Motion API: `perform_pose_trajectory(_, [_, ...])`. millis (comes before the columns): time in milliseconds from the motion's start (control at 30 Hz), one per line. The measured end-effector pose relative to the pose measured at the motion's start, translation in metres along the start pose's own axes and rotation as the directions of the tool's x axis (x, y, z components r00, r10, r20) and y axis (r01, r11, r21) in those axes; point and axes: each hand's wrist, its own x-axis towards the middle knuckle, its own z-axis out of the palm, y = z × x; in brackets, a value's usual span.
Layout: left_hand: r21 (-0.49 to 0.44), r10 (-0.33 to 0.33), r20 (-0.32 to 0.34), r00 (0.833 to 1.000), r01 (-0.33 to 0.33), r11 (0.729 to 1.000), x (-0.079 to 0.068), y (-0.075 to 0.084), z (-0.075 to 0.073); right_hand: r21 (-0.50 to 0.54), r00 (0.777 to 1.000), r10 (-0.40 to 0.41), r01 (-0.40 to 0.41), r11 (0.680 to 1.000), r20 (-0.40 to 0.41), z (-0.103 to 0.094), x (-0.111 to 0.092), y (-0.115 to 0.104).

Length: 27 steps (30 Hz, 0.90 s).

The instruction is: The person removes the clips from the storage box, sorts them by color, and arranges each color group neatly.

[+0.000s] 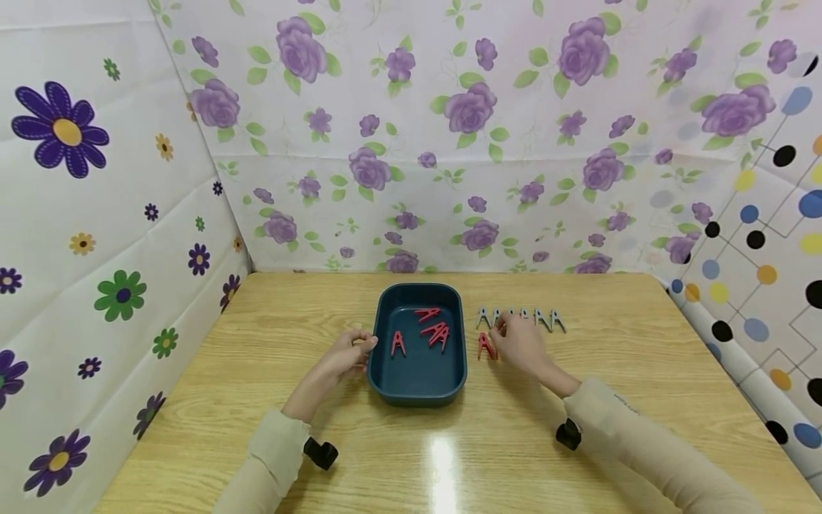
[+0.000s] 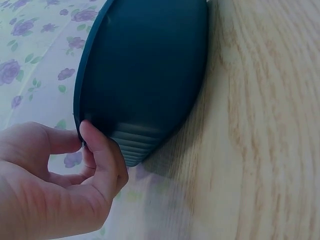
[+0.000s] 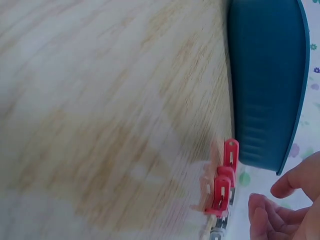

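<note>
A dark teal plastic bin (image 1: pixel 417 382) stands on the table with several red clothespins (image 1: pixel 398 343) lying inside. My left hand (image 1: pixel 349 355) is at its left side; in the left wrist view the thumb and index finger pinch the bin's rim (image 2: pixel 78 100). To the right of the bin, red clothespins (image 1: pixel 484 345) lie close together on the wood. Over their right end hovers my right hand (image 1: pixel 521 345). The right wrist view has its thumb and bent fingers (image 3: pixel 285 217) apart, nothing between them, beside the red clothespins (image 3: pixel 222 192).
A row of several grey clothespins (image 1: pixel 540 319) lies behind the red ones, partly covered by my right hand in the head view. The wooden table (image 1: pixel 289 307) ends at a floral cloth backdrop (image 1: pixel 424 207), with patterned cloth along both sides.
</note>
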Motion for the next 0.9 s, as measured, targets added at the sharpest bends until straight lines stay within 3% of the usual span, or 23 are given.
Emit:
perform_pose_trajectory(267, [-0.014, -0.005, 0.013, 1.0, 0.005, 1.0, 0.0, 0.0, -0.001, 0.137, 0.998, -0.06, 0.059, 0.989, 0.001, 0.006, 0.004, -0.006])
perform_pose_trajectory(500, [-0.013, -0.008, 0.019, 1.0, 0.009, 1.0, 0.001, 0.0, -0.001, 0.134, 0.992, -0.12, 0.126, 0.983, -0.048, 0.007, 0.006, -0.014])
perform_pose_trajectory(733, [-0.012, -0.018, 0.024, 1.0, 0.018, 1.0, 0.001, -0.001, 0.0, 0.171, 0.989, -0.143, 0.148, 0.974, -0.044, 0.012, 0.005, -0.015])
perform_pose_trajectory(900, [-0.003, -0.018, 0.021, 1.0, 0.018, 1.0, 0.001, 0.0, -0.001, 0.242, 0.97, -0.228, 0.241, 0.94, -0.08, 0.015, 0.008, -0.02])
